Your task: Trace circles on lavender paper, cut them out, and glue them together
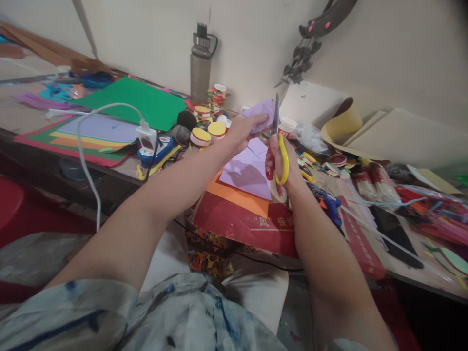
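Observation:
My left hand (244, 129) pinches a piece of purple foam sheet or paper (260, 114) and holds it up above the table. Around the handles of a pair of scissors (282, 161), one yellow and one red, my right hand (276, 153) is closed. The scissor blades point upward at the right edge of the purple piece; whether they touch it I cannot tell. Beneath both hands lies a larger purple sheet (243, 170) with cut lines near its top. It rests on an orange sheet (252, 201), over a red printed board (234, 219).
A grey water bottle (200, 73) stands against the wall. Left are a green sheet (135, 102), a blue power strip (155, 150) and a white cable (82, 156). Small yellow-topped round pieces (200, 136) sit behind my left forearm. Right lie a blue glue gun (331, 204) and a black phone-like slab (395, 236).

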The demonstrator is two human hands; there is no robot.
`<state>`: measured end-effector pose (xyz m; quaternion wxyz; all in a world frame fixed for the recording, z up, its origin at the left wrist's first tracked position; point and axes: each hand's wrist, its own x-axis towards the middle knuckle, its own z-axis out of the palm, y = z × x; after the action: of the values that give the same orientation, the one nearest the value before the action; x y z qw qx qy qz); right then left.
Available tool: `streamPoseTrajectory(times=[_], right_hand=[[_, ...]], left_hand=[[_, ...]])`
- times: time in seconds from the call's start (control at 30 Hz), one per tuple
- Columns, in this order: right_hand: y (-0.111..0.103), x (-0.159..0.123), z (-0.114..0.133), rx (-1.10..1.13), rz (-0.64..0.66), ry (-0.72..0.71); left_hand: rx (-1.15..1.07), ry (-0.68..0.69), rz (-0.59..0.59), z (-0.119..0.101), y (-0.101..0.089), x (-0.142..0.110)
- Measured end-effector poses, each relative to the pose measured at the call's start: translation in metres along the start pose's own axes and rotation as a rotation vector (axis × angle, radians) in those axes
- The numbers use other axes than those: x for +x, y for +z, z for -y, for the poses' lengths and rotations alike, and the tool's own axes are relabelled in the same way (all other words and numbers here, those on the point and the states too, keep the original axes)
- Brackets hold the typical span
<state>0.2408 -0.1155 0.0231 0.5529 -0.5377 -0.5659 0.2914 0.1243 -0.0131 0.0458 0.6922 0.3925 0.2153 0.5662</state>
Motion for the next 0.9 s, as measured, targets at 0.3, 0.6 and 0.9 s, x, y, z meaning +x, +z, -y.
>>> streamPoseTrajectory(times=[0.3,0.6,0.9], right_hand=[[0.0005,-0.0029,0.0036,-0.025,-0.007,-0.006],[-0.0008,-0.0029,0.0027,-0.043,-0.013,-0.034],[0.0000,-0.0024,0.0040,-0.047,-0.001,-0.003]], left_hand=[[-0.022,-0.043,-0.032,-0.0016,-0.0002,0.0021],[-0.007,-0.048,-0.050,-0.0065,0.0022,-0.0008],[-0.045,0.000,-0.011,-0.0055,0.0004,0.0009]])
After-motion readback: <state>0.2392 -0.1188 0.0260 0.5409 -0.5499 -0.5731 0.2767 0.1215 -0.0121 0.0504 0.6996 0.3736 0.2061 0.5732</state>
